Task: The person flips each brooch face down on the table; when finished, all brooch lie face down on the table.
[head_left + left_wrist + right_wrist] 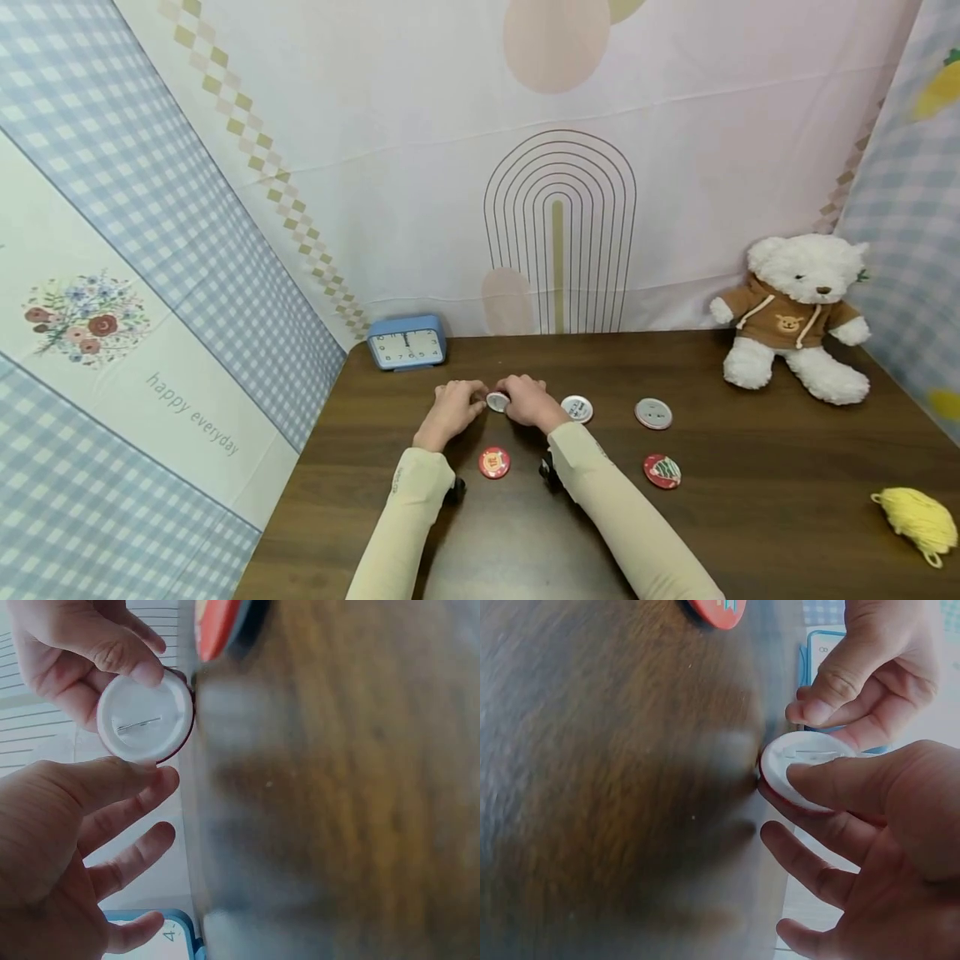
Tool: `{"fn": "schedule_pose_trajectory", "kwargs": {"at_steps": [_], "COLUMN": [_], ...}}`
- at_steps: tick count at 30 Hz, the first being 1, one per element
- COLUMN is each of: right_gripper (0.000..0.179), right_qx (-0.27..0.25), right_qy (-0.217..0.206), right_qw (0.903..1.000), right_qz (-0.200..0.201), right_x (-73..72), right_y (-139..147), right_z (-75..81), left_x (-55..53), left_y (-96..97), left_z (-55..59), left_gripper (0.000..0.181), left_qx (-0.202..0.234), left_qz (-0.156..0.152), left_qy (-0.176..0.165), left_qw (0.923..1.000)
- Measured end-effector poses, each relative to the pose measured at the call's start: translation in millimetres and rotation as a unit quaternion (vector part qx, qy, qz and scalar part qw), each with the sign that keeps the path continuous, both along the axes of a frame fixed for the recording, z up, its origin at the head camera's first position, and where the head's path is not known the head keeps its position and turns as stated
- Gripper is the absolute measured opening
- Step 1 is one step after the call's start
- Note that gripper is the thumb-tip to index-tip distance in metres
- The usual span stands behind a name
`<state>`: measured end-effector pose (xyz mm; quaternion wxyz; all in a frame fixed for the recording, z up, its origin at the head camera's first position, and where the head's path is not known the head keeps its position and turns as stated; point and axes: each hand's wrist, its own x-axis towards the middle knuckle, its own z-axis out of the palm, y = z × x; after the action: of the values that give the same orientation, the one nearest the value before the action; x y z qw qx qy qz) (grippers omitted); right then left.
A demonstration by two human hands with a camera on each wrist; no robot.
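- Pin badge (497, 402), white back up, sat at frame centre in the head view, pinched between the left hand (453, 409) and the right hand (529, 402) above the brown table (750, 517). A red badge (494, 462) lay just below; a blue clock (407, 342) stood upper left.
- Left wrist view: pin badge (145, 717) at upper left, metal pin showing; the left hand (60, 847) touched its lower rim with thumb and fingertip, other fingers spread.
- Right wrist view: the right hand (885, 847) clamped thumb over the pin badge (802, 769) at right centre.
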<state>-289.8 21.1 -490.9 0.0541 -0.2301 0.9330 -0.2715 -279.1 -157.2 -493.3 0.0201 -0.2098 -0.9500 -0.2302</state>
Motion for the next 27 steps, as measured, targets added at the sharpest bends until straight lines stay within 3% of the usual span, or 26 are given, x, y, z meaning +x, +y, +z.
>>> {"fn": "schedule_pose_trajectory", "kwargs": {"at_steps": [12,20,27], "right_gripper": [0.021,0.01,0.018], "right_qx": [0.012,0.028,0.044], "right_qy": [-0.016,-0.011,0.0], "right_qw": [0.9994,0.9957,0.9939], "right_qz": [-0.03,-0.088,-0.101], "right_x": [-1.7,0.9,1.9], "right_y": [-7,-12,-17], "right_z": [0.9,1.7,-0.3], "left_x": [-2.5,-2.8,0.8], "left_y": [7.8,13.6,14.7], "left_z": [7.3,8.3,8.8], "left_gripper": [0.016,0.022,0.026], "left_qx": [-0.004,-0.027,-0.054], "left_qz": [-0.006,0.005,0.003], "left_qy": [-0.034,-0.049,-0.055], "left_qw": [0.9994,0.9984,0.997]}}
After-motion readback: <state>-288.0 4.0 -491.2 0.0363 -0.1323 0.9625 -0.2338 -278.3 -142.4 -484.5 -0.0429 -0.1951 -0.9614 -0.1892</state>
